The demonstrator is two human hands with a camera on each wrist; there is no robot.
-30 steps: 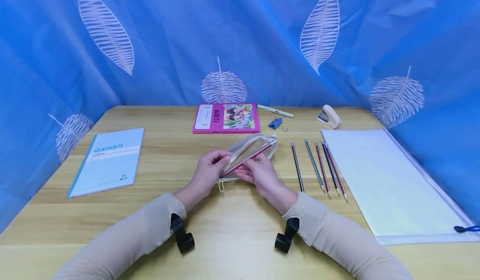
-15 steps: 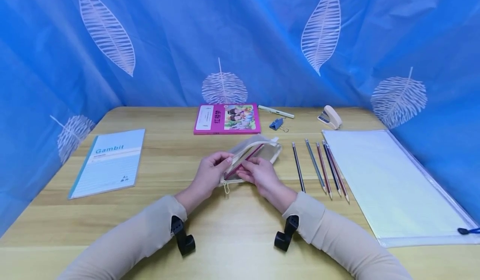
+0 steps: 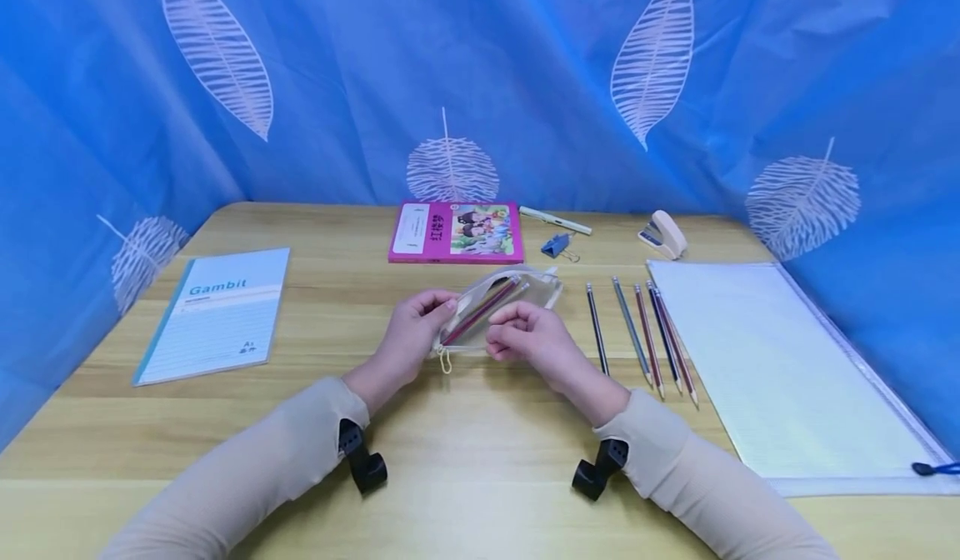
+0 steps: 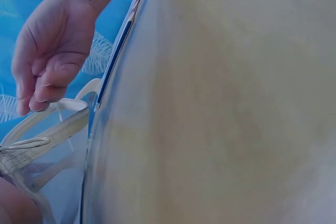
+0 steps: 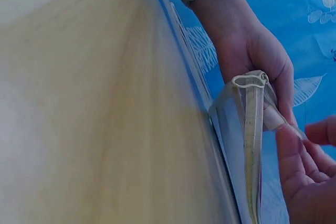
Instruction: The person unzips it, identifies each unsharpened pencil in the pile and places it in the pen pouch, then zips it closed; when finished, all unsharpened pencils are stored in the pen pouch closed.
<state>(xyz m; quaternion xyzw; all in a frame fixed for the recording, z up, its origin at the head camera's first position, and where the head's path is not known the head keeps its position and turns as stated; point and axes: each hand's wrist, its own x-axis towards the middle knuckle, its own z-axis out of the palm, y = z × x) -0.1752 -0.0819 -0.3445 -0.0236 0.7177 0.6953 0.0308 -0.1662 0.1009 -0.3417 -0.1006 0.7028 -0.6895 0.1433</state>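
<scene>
Pinching the clear mesh zip pouch (image 3: 498, 310) at mid-table, the left hand (image 3: 411, 335) is gripping its near end — red pencil (image 3: 480, 312) lying inside; right hand (image 3: 534, 339) is hovering alongside, fingers loosely curled.

Left wrist view: right hand (image 4: 50, 51) is touching the pouch rim (image 4: 52, 124).

Right wrist view: left hand (image 5: 257, 56) is clamping the pouch's zipper end (image 5: 251, 85).

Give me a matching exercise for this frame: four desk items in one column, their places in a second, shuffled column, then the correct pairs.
Things:
1. red pencil
2. Gambit notebook
3. stapler
4. blue binder clip

Places:
A. far right of the desk, beyond the clear document pouch
B. inside the mesh pencil case that the left hand grips
C. left side of the desk
D. just right of the pink book

Pairs: 1-B, 2-C, 3-A, 4-D
</scene>
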